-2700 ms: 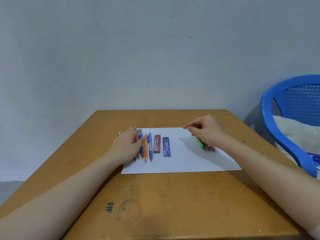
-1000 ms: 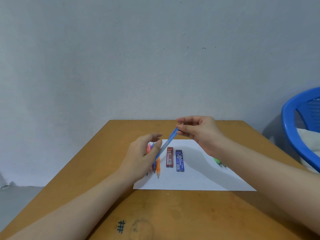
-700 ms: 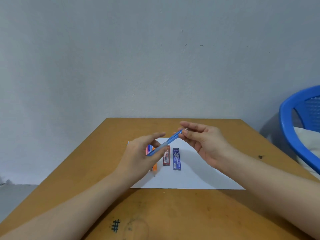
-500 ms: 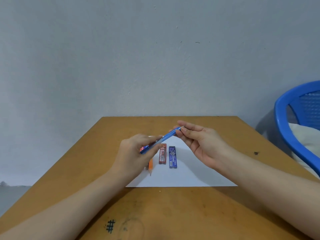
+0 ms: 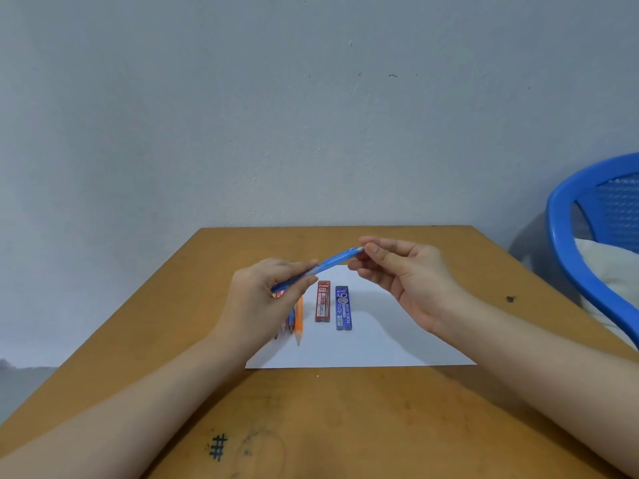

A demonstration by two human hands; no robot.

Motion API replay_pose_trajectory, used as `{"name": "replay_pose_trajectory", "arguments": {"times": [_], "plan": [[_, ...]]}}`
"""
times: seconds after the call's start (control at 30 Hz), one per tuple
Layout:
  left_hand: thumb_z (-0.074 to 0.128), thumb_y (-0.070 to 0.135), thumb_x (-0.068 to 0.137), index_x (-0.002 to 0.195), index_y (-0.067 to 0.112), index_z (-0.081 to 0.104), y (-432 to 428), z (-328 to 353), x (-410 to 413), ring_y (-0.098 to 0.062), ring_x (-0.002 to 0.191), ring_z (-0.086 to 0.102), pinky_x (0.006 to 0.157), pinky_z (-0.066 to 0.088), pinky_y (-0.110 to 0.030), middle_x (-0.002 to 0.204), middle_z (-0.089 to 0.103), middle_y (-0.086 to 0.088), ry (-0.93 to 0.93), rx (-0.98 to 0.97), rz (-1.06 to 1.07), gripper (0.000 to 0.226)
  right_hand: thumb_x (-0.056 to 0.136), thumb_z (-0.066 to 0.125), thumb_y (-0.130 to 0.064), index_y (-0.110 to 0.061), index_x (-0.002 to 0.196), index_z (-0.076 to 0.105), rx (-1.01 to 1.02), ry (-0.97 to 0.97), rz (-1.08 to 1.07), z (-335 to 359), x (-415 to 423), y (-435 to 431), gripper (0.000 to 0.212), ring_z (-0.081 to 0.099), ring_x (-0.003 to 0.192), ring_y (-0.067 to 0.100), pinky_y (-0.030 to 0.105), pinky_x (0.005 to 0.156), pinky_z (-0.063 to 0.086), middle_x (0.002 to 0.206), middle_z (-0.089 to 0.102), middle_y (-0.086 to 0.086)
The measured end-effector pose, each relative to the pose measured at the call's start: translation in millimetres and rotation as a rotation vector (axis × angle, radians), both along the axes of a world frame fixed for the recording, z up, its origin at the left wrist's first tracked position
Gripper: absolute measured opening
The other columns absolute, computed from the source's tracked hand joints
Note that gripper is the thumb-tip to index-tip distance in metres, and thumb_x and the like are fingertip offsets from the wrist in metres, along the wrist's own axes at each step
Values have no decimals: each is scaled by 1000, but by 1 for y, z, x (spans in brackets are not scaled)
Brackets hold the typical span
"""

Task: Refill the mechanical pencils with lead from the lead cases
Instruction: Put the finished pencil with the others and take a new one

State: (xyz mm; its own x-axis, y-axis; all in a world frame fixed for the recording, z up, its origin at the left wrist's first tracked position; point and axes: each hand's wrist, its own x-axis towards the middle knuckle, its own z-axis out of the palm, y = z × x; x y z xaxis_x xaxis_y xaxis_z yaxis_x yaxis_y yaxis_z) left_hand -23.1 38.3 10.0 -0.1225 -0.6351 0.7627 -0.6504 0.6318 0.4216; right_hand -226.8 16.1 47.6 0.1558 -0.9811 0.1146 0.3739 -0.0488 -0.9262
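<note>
A blue mechanical pencil is held slanted above the white paper sheet. My left hand grips its lower half. My right hand pinches its upper end between thumb and fingers. On the sheet lie a red lead case and a blue lead case, side by side. An orange pencil and several other pencils lie to their left, partly hidden behind my left hand.
The wooden table has a drawn hash mark near its front edge. A blue plastic chair with a white cushion stands at the right. A plain grey wall rises behind the table.
My left hand lifted the blue pencil off the row. My right hand left the green pencils at the right and took hold of the blue pencil's upper end.
</note>
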Motion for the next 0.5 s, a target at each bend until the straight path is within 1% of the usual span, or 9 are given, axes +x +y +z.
{"name": "replay_pose_trajectory", "arguments": {"times": [0.07,0.13,0.2,0.27,0.37,0.43,0.47,0.5], "plan": [[61,30,84,114,17,68,0,0,0,3,91,59,73,47,-8,94,63,19,23,12,17,33,86,60,0,-1,90,69,-16,22,-25,0,-4,-3,10,69,70,22,22,63,56,76,71,12],[66,20,84,113,21,66,-1,0,0,6,91,59,73,46,-7,91,62,22,66,29,31,29,86,61,-1,-4,88,70,-51,105,-55,1,-8,-7,9,68,69,21,22,60,53,76,70,10],[67,17,84,112,27,63,0,1,0,9,90,59,73,47,-7,90,63,23,115,59,43,30,85,64,-3,-9,86,72,-111,277,-84,1,-12,-12,9,67,70,19,23,61,51,78,71,9],[67,17,85,111,27,66,-1,0,1,8,92,59,75,51,-13,92,65,19,167,100,57,28,84,67,-7,-14,84,73,-168,466,-108,-1,-15,-15,9,65,69,14,23,63,49,79,72,7],[66,19,86,111,23,69,-1,-1,4,7,94,59,76,54,-20,92,64,22,228,159,85,25,84,70,-12,-22,80,74,-250,731,-105,-6,-18,-20,12,58,62,1,15,59,45,72,71,-5],[65,20,86,112,23,69,-2,0,4,9,94,58,75,53,-18,92,62,24,234,176,93,26,83,71,-16,-25,81,74,-297,906,-73,-10,-18,-22,9,58,66,-3,10,58,42,74,69,-13],[65,20,86,112,23,69,-2,0,4,11,94,57,75,52,-15,92,62,25,228,177,97,26,83,72,-19,-26,83,75,-318,1006,-55,-11,-18,-23,7,58,71,-1,12,60,42,77,69,-13],[65,20,86,112,23,69,-2,0,3,13,93,56,74,51,-12,91,61,26,220,177,100,26,83,72,-23,-28,84,75,-335,1114,-40,-13,-18,-24,6,59,74,1,15,65,44,80,69,-12]]}}
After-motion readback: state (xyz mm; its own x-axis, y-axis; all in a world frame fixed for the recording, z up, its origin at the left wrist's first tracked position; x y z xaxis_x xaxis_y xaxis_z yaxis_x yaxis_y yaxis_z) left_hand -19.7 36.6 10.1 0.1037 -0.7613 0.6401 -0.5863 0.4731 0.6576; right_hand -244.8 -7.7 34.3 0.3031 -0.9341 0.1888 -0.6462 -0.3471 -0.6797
